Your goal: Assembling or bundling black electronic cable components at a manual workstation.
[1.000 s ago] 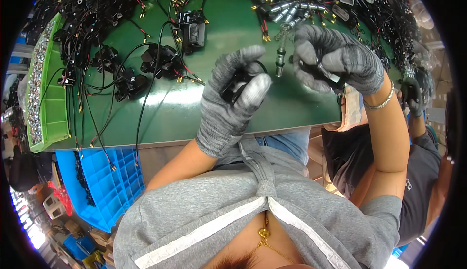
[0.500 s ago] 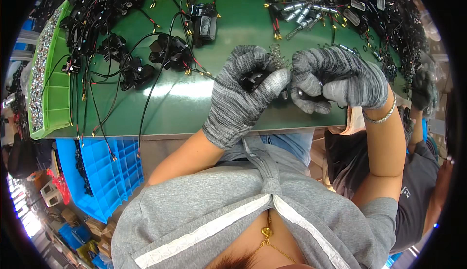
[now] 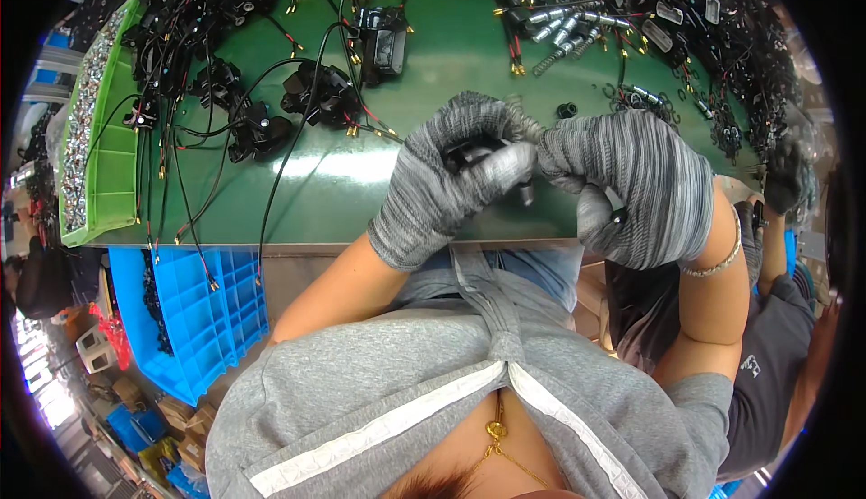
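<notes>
Both my hands wear grey striped knit gloves and meet above the near part of the green table. My left hand [image 3: 456,179] is closed around a black part [image 3: 474,152], mostly hidden by the fingers. A metal coil spring [image 3: 523,123] shows at its fingertips, blurred. My right hand [image 3: 642,188] touches the spring's end with its forefinger and thumb side. Its curled lower fingers hold a small black piece [image 3: 619,216], of which only the end shows. Just beyond the right hand, a small black ring-shaped part [image 3: 566,111] lies on the table.
Black assemblies with cables [image 3: 320,93] lie at left. Metal cylinders with springs [image 3: 564,30] and loose rings [image 3: 645,102] lie at the far right. A green bin of small metal parts [image 3: 113,165] stands at the left edge, above a blue crate [image 3: 212,318]. A co-worker's gloved hand [image 3: 785,179] is at right.
My right hand has turned and come lower, with its fingers now at the spring. The spring has tilted. The small black ring-shaped part on the table has come into view.
</notes>
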The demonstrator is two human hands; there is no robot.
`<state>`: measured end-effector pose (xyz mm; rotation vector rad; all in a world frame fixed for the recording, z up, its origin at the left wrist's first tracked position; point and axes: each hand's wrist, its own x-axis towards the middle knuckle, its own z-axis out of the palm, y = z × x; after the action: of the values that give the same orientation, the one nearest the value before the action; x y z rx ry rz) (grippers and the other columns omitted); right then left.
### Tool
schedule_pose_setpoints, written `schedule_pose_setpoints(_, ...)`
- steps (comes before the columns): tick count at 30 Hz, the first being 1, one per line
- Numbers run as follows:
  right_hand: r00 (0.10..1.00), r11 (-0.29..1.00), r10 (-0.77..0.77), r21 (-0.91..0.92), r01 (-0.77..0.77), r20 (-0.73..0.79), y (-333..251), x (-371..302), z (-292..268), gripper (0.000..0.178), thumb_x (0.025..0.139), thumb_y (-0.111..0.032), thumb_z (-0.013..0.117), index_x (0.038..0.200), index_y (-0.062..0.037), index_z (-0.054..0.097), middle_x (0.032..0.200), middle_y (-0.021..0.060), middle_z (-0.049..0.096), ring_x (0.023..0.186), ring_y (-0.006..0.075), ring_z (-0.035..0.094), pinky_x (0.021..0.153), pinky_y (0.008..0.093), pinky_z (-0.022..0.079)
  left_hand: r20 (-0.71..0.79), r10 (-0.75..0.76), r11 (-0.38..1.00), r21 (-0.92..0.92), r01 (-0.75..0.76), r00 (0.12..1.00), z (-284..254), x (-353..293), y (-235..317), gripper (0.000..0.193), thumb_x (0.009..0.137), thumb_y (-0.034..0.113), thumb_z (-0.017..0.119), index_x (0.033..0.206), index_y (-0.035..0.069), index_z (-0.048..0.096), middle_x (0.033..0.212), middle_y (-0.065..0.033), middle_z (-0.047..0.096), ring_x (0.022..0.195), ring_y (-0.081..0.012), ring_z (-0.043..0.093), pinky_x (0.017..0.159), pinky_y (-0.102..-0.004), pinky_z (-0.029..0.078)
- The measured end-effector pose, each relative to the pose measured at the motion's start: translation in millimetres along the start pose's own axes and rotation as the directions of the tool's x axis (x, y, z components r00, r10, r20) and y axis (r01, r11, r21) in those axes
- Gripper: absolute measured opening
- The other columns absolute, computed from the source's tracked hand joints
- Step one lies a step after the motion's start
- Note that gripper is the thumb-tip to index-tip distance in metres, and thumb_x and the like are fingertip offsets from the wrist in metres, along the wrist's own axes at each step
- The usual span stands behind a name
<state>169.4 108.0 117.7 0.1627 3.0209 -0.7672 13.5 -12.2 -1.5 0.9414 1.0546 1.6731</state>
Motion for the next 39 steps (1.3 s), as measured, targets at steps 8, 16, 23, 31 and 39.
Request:
schedule_pose_setpoints(8,0.983,0.890,-0.074,0.433,0.140,-0.165,23.6,-6.1,14.7,0.037,0.062,0.009,0.050,0.094,-0.0018,0.065,0.073,0.0125,0.059,0.062,0.0292,0.050,0.064,0.0322,0.050,-0.048,-0.040,0.999,-0.012,0.040,0.998,3.7,-4.1,6.3,0.027,0.078,0.006,0.072,0.103,-0.002,0.067,0.105,-0.0083,0.064,0.099,-0.0193,0.061,0.091,-0.0325,0.049)
schedule_pose_setpoints(16,0.994,0.993,-0.109,0.040,0.110,-0.020,-1.1,0.6,7.5,0.037,0.058,-0.003,0.060,0.094,-0.0023,0.066,0.088,0.0155,0.065,0.074,0.0350,0.064,0.068,0.0384,0.054,-0.041,-0.026,0.999,0.040,0.027,0.999,2.0,-4.0,5.7,0.026,0.077,0.008,0.074,0.100,0.000,0.067,0.101,-0.0072,0.064,0.100,-0.0187,0.060,0.092,-0.0331,0.048)
schedule_pose_setpoints(23,0.977,0.984,-0.119,0.111,0.140,-0.179,6.6,-5.6,16.2,0.029,0.063,-0.007,0.063,0.092,-0.0051,0.065,0.082,0.0103,0.063,0.070,0.0283,0.061,0.065,0.0347,0.052,-0.178,0.127,0.991,-0.021,-0.133,0.976,8.8,-3.9,-11.2,0.046,0.079,-0.001,0.074,0.120,0.005,0.054,0.102,-0.0028,0.060,0.093,-0.0125,0.060,0.085,-0.0267,0.052)
schedule_pose_setpoints(31,0.903,0.713,0.256,0.563,-0.418,0.346,24.2,1.8,-13.5,0.008,0.086,-0.003,0.063,0.078,-0.0021,0.060,0.080,0.0067,0.061,0.067,0.0153,0.056,0.062,0.0296,0.048,0.077,0.551,0.677,0.540,-0.500,0.831,4.9,4.0,-16.2,0.099,0.060,0.016,0.088,0.138,0.012,0.028,0.122,-0.0087,0.044,0.108,-0.0168,0.050,0.088,-0.0316,0.048)
schedule_pose_setpoints(39,0.723,0.378,0.135,0.639,-0.670,0.678,28.3,7.7,-22.5,0.018,0.085,-0.005,0.066,0.102,0.0015,0.066,0.090,0.0075,0.064,0.073,0.0189,0.062,0.067,0.0305,0.054,0.121,0.535,0.746,0.397,-0.535,0.836,18.5,-2.9,-27.0,0.070,0.067,0.001,0.077,0.128,0.005,0.044,0.120,-0.0117,0.047,0.106,-0.0203,0.054,0.088,-0.0313,0.048)
